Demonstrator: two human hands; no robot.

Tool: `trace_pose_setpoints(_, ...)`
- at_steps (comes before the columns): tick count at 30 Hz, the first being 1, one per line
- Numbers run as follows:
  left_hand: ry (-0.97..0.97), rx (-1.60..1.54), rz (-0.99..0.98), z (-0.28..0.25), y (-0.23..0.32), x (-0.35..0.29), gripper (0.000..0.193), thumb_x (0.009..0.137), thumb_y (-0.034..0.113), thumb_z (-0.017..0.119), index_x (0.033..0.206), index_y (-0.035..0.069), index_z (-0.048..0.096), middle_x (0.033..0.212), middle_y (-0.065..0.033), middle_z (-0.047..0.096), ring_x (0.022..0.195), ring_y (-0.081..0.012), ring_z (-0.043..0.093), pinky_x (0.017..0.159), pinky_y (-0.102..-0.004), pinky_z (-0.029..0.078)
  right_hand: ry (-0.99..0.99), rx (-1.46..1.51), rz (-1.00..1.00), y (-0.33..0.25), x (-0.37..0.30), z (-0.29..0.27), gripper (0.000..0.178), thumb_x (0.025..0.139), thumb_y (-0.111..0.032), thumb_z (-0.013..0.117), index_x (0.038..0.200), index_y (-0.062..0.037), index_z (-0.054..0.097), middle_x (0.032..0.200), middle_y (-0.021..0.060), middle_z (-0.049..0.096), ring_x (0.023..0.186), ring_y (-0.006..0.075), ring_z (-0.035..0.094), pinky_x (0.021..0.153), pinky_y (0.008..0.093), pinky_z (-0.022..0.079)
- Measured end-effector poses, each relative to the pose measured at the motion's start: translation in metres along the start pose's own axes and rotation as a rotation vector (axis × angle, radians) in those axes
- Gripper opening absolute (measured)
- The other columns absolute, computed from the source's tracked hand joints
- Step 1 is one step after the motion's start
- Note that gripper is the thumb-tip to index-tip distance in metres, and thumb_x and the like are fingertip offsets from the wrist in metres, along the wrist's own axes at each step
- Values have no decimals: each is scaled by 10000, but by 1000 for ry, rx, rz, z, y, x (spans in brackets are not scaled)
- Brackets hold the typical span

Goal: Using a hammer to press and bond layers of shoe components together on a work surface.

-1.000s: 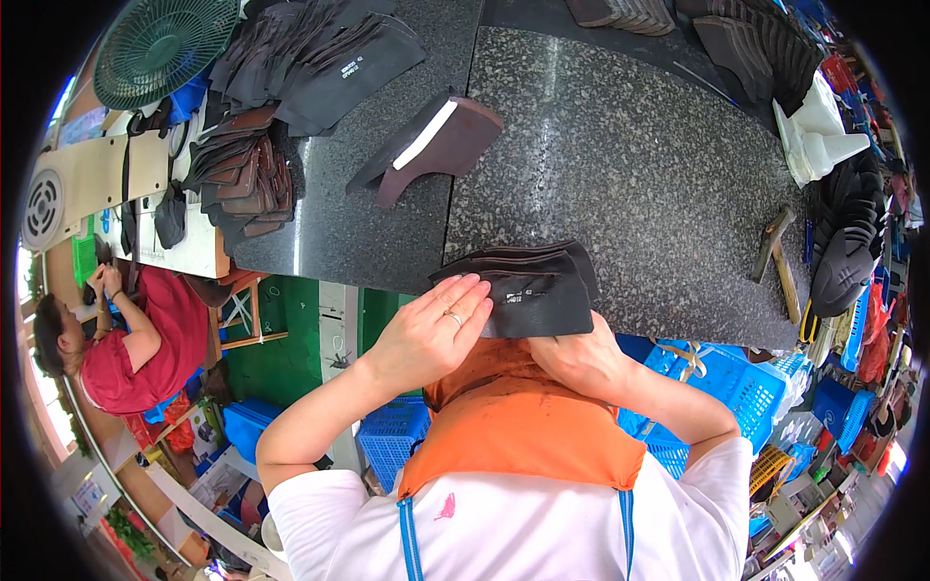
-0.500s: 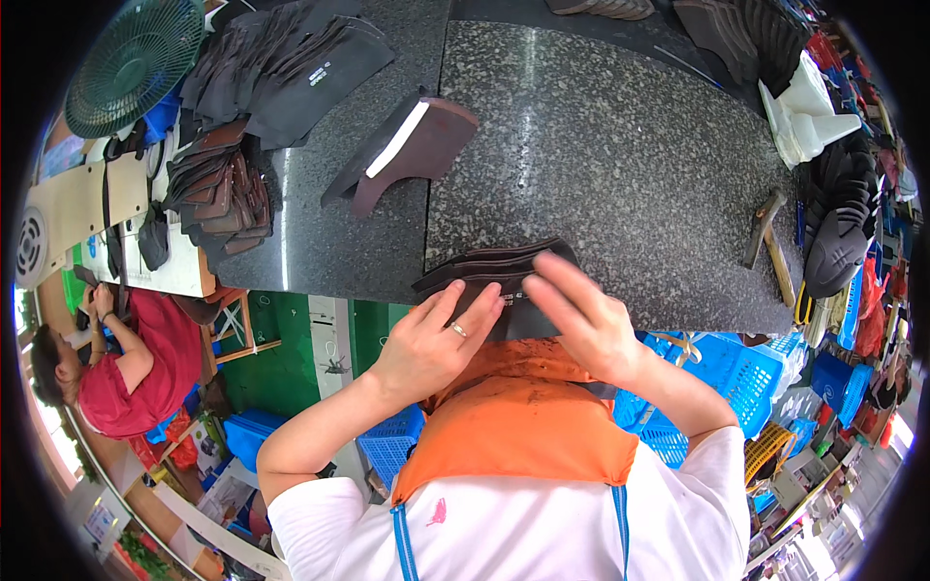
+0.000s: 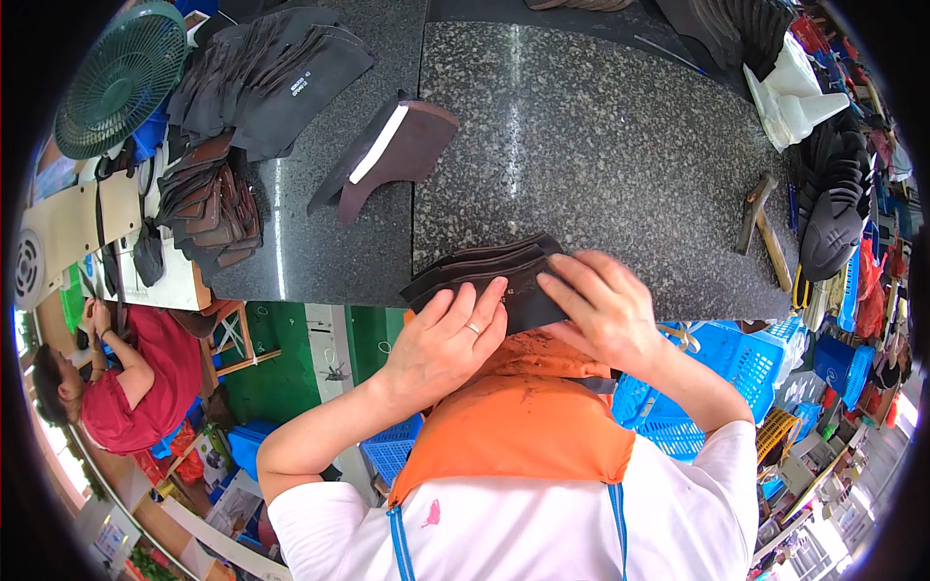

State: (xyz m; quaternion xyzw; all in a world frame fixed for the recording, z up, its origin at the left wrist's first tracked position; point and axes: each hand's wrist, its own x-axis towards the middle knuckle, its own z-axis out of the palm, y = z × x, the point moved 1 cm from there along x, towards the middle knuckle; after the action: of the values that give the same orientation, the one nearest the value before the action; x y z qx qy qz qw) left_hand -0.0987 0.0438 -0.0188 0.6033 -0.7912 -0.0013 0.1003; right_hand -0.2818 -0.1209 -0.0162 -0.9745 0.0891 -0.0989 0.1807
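A small stack of dark leather shoe-upper pieces lies at the front edge of the stone table, partly overhanging it. My left hand holds the stack's near left part, fingers bent over the top and the thumb hidden. At the right end, my right hand grips the pieces with its fingers on top; its thumb is mostly covered. Further up the table rests a brown curved upper piece with a white strip along its edge, against a black piece.
Fanned black pieces and brown pieces lie at the left, near a green fan. A hammer, black shoe soles and a white stand are at the right. A co-worker in red sits at far left.
My right hand's fingers have come down from above the stack and closed on its right end. My left fingers have bent further over the pieces. The view has shifted slightly.
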Motion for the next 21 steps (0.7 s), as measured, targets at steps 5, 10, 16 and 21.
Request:
trace_pose_setpoints(5, 140, -140, -85, 20, 5, -13, 317, 808, 111, 628, 1101, -8, 662, 1309, -177, 615, 1129, -341, 621, 954, -421, 525, 108, 74, -139, -36, 3, 16, 690, 739, -451, 762, 1260, -27, 603, 1394, 114, 531, 1365, 307, 454, 1111, 459, 380)
trace_pose_setpoints(10, 196, -127, -111, 31, -3, -34, 337, 862, 90, 606, 1189, 36, 666, 1343, -131, 604, 1263, -283, 571, 1074, -434, 447, -175, -62, -64, -19, -8, 34, 765, 816, -481, 694, 1474, -170, 458, 1555, 13, 391, 1459, 257, 310, 1198, 465, 234)
trace_pose_setpoints(16, 68, -33, -155, 36, 7, -37, 441, 861, 170, 655, 1283, 48, 611, 1417, -97, 552, 1350, -270, 475, 1115, -447, 371, -65, -217, 112, 31, 18, -17, 632, 866, -400, 666, 1416, -133, 508, 1511, 63, 437, 1423, 321, 358, 1173, 526, 254)
trace_pose_setpoints(21, 203, -180, -254, 9, 1, -2, 447, 788, 210, 754, 1193, 49, 656, 1317, -97, 608, 1214, -323, 533, 988, -435, 428, 272, -127, -396, 35, 150, 16, 353, 851, -170, 594, 1170, -21, 618, 1232, 131, 630, 1163, 285, 609, 1042, 396, 460)
